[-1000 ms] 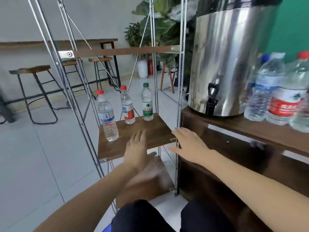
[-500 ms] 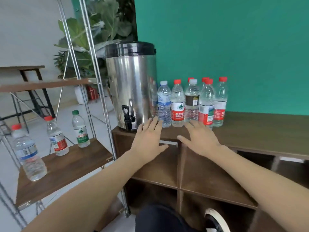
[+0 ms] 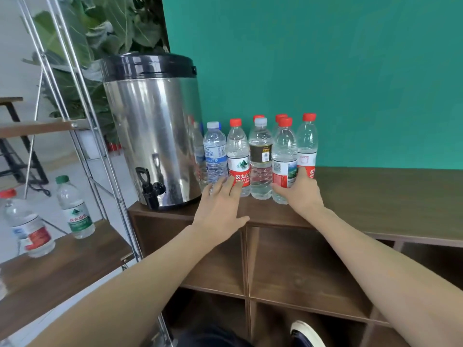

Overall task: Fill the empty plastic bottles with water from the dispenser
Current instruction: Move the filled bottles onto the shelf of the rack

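Both of your hands have come forward since half a second ago, from the front edge of the dark brown wooden surface [image 3: 375, 186] up to the cluster of clear plastic bottles [image 3: 260, 159] standing on it.

Your right hand [image 3: 304, 194] now wraps round the lower part of the clear bottle with the red cap and red-and-white label [image 3: 284, 156] at the front right of the cluster; your thumb lies on its left side and your fingers curl behind it. The bottle stands upright on the surface.

Your left hand [image 3: 220, 209] is spread flat with its fingers straight and slightly apart. Its fingertips [image 3: 231, 182] reach the base of the red-labelled bottle with Chinese lettering [image 3: 238, 159], next to the white-capped bottle with a blue label [image 3: 214, 154]. Whether they actually touch it, you cannot tell from here.

The cluster stands against the green wall [image 3: 325, 71], just to the right of the stainless steel water dispenser with the black lid [image 3: 152, 128]. Its black tap [image 3: 147, 186] sticks out at the bottom front, over the left end of the surface.

To your left, a brown wooden shelf in a metal-framed rack [image 3: 62, 266] carries a green-capped bottle with a green label [image 3: 75, 209] and a red-capped bottle with a red-and-blue label [image 3: 27, 224], both well apart from the dispenser. Large green leaves of a plant [image 3: 110, 28] rise behind the rack.
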Action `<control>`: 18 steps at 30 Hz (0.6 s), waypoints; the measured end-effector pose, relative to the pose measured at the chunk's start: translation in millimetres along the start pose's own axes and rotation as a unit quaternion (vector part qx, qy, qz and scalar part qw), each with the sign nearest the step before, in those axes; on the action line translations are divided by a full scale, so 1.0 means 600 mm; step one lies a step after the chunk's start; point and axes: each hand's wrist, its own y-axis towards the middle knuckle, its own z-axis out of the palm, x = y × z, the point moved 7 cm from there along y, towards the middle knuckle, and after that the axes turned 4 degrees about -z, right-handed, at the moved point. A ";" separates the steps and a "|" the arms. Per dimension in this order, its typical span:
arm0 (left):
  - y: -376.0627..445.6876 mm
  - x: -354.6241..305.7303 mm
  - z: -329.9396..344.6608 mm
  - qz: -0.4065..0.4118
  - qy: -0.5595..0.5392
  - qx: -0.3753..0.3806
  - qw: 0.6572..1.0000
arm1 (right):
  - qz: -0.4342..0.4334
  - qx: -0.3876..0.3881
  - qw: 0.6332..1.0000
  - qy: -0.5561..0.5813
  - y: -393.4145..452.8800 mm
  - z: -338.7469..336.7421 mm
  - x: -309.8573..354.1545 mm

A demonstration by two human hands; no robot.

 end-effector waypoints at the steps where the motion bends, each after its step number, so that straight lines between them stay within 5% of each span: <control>1: 0.001 0.005 0.005 -0.001 0.000 0.001 1.000 | 0.000 -0.006 1.000 0.009 -0.002 -0.001 0.000; 18: 0.008 0.072 0.008 -0.047 -0.096 0.014 0.994 | -0.118 0.102 0.985 0.074 -0.043 0.044 0.052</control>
